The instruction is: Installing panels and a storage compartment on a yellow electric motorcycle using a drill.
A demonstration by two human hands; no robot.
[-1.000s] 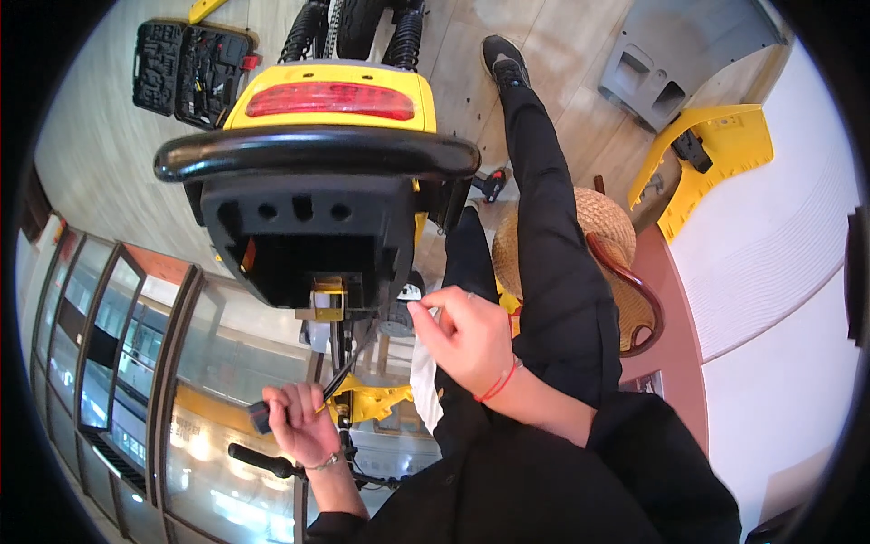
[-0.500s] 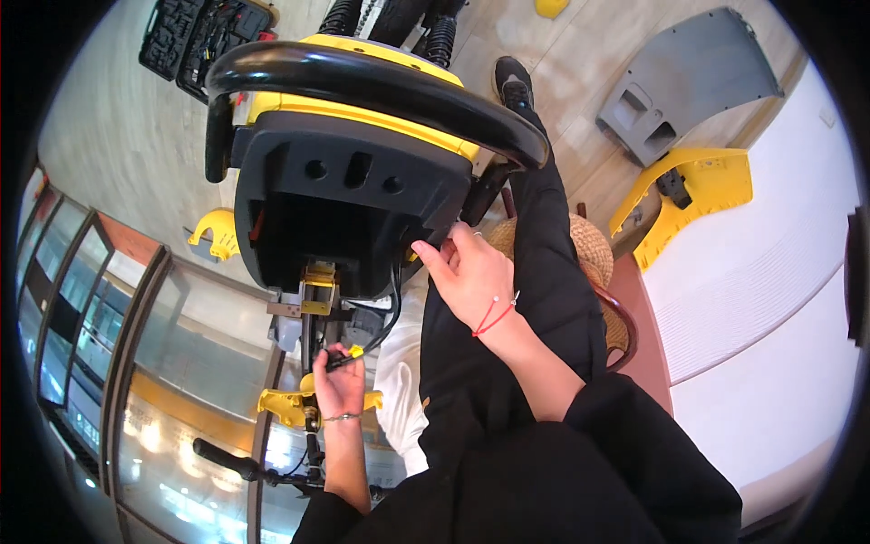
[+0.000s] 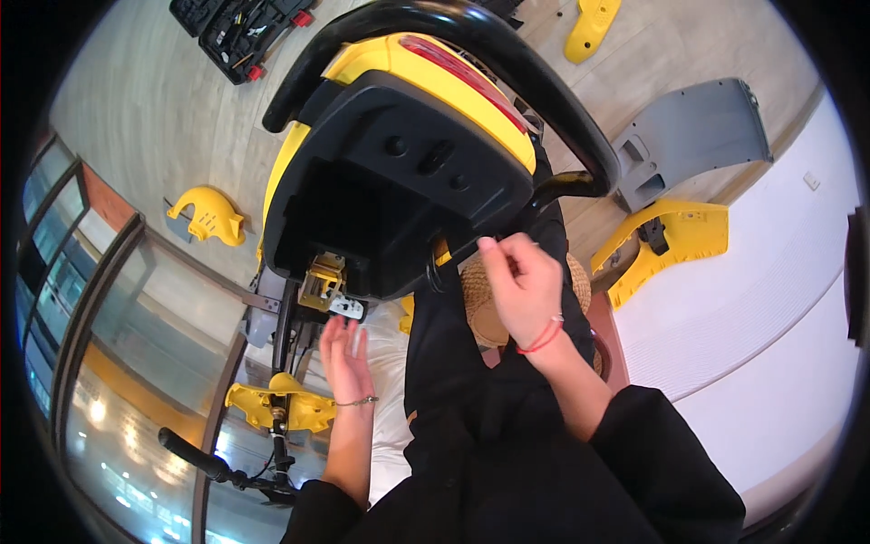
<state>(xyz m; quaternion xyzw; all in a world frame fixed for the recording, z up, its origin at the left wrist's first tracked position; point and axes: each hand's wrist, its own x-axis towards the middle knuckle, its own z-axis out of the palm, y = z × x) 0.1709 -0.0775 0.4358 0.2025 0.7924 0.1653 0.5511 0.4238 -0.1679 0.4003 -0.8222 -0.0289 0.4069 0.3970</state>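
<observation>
Blk bin point(image 3: 399, 189) — ahead of L hand point(image 3: 346, 370), fingers apart; R hand point(image 3: 526, 288) curled beside — grip unclear.

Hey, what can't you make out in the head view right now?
Head view: the bottom of the black compartment, lost in dark shadow.
Head view: whether the right hand holds anything; its curled fingers hide the palm.
Head view: part of the open tool case, cut off by the upper edge.
Head view: much of the woven stool, behind the right hand and black trousers.
</observation>
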